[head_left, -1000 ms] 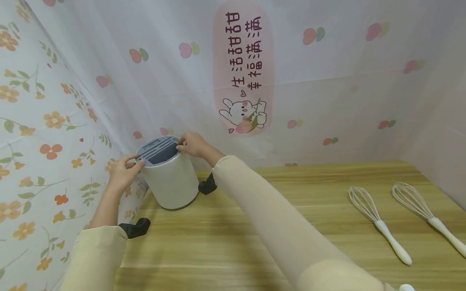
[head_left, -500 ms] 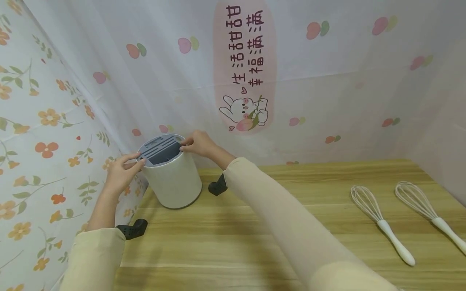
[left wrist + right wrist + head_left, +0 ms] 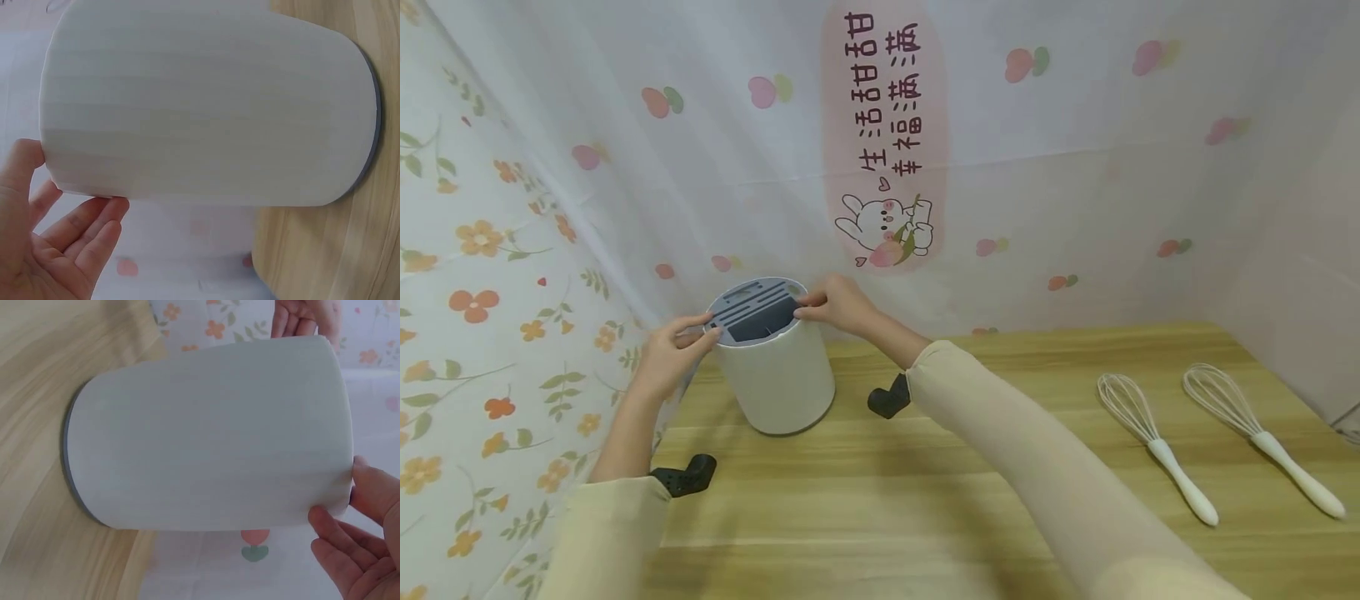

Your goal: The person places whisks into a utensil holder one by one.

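A white oval knife holder (image 3: pixel 778 383) with a grey slotted top (image 3: pixel 756 312) stands upright on the wooden table, at the left in the head view. My left hand (image 3: pixel 672 348) grips its rim on the left side, thumb near the top edge and fingers against the outer wall. On the opposite side my right hand (image 3: pixel 842 307) pinches the rim, its thumb by the large opening. Both wrist views show the smooth wall and dark base edge of the holder (image 3: pixel 212 112), with the left fingers (image 3: pixel 94 231) and right fingers (image 3: pixel 344 550) at its upper edge.
Two white whisks, one nearer (image 3: pixel 1157 450) and one further right (image 3: pixel 1262 437), lie on the right of the wooden table (image 3: pixel 820 517). A flowered curtain (image 3: pixel 482 350) borders the left side, and a printed curtain (image 3: pixel 1045 192) hangs behind the table.
The knife holder has shifted to the right along the table, away from the flowered curtain. Both hands have moved with it, keeping hold of its rim. The whisks lie as before.
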The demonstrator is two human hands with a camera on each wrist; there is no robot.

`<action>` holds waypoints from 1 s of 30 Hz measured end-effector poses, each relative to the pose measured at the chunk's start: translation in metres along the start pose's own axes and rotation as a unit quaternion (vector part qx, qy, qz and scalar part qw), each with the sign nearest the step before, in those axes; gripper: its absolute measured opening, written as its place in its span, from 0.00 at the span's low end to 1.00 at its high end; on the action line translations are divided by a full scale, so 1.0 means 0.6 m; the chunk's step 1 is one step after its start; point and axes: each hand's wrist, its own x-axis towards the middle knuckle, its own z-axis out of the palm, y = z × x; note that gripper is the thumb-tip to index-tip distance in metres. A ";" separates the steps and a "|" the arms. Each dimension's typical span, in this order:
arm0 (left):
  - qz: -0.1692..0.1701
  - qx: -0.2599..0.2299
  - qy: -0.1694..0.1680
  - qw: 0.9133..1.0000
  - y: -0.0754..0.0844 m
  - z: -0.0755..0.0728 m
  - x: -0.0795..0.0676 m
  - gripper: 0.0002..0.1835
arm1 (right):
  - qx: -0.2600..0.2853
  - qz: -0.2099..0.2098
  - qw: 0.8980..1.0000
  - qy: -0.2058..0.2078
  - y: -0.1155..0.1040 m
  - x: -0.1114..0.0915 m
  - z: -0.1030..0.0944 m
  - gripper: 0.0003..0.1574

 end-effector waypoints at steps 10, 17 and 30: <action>0.025 -0.008 -0.016 1.000 0.035 0.067 -0.004 0.32 | -0.017 0.024 0.999 0.034 0.019 -0.086 -0.048 0.17; 0.059 -0.033 -0.040 0.997 0.068 0.120 -0.008 0.28 | -0.022 0.053 0.997 0.060 0.029 -0.162 -0.089 0.17; 0.088 -0.063 -0.093 0.990 0.125 0.202 -0.017 0.26 | -0.021 0.102 0.991 0.087 0.031 -0.287 -0.146 0.18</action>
